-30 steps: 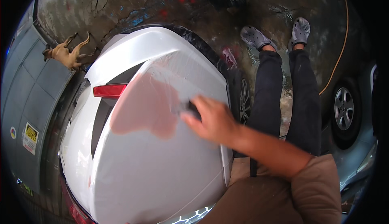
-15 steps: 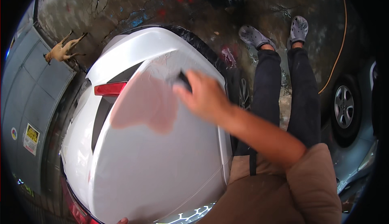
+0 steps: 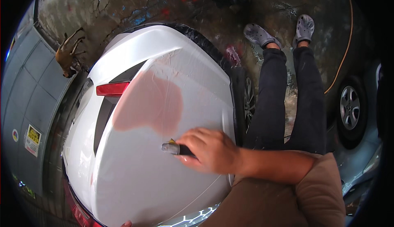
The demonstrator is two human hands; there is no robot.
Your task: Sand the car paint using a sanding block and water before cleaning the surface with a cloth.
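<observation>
Right hand (image 3: pixel 211 149): fingers clenched round small dark-handled scraper (image 3: pixel 174 148), blade end flat on white car panel (image 3: pixel 164 173), just below pink filler patch (image 3: pixel 147 103).
Scraper: judged light, stiff; take by handle.
Panel: rigid, smooth, likely slippery; falls away at right edge.
Left hand (image 3: pixel 126 224): fingertip only at lower frame edge, grip state cannot tell.
Red tail light (image 3: pixel 111 89): left of patch.
Beyond: wet floor (image 3: pixel 172 5), dog (image 3: pixel 67 54), another person's legs (image 3: pixel 287 95), grey clogs.
</observation>
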